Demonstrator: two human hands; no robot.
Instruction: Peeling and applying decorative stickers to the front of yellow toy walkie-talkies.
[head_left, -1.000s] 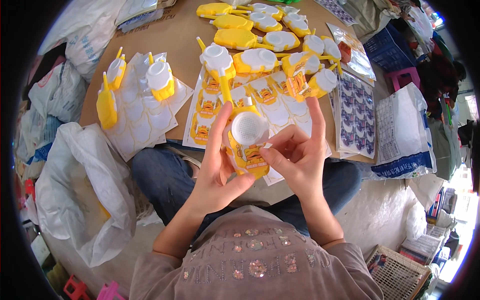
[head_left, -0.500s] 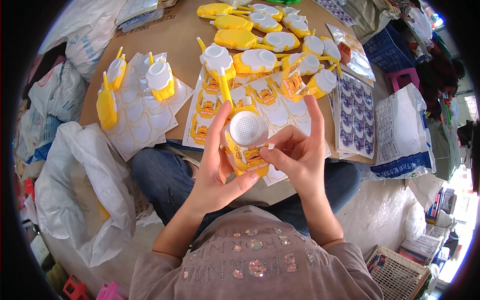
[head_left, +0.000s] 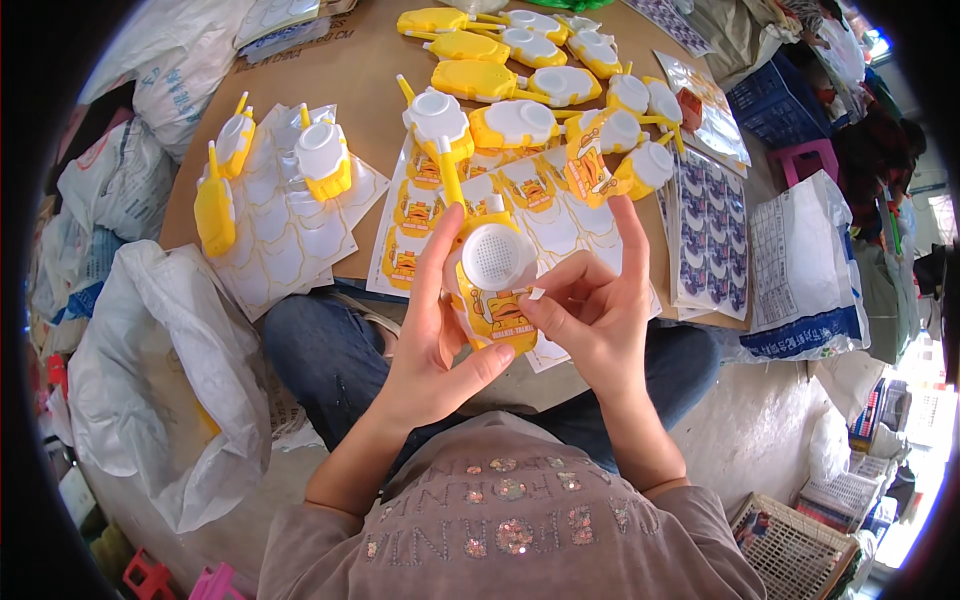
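My left hand (head_left: 425, 345) is closed around a yellow toy walkie-talkie (head_left: 497, 257) with a round white speaker grille, its antenna pointing away from me. A yellow cartoon sticker (head_left: 502, 318) covers the front below the grille. At that sticker's right edge, the thumb and a bent finger of my right hand (head_left: 597, 325) pinch together, a small white bit showing at their tips. The right index finger stretches upward, and a second cartoon sticker (head_left: 588, 168) appears at its tip. Beneath the hands lie sheets of the same stickers (head_left: 415, 213), some spots peeled bare.
Several yellow-and-white walkie-talkies (head_left: 515, 122) crowd the far side of the brown table (head_left: 370, 70). A few more (head_left: 323, 160) rest on backing sheets at left. Dark-patterned sticker sheets (head_left: 712, 235) lie at right. An open white sack (head_left: 170, 380) stands left of my legs.
The walkie-talkie's lower front has turned slightly more toward me. The right hand's pinch has shifted very slightly at the sticker's edge; otherwise both hands hold nearly the same place.
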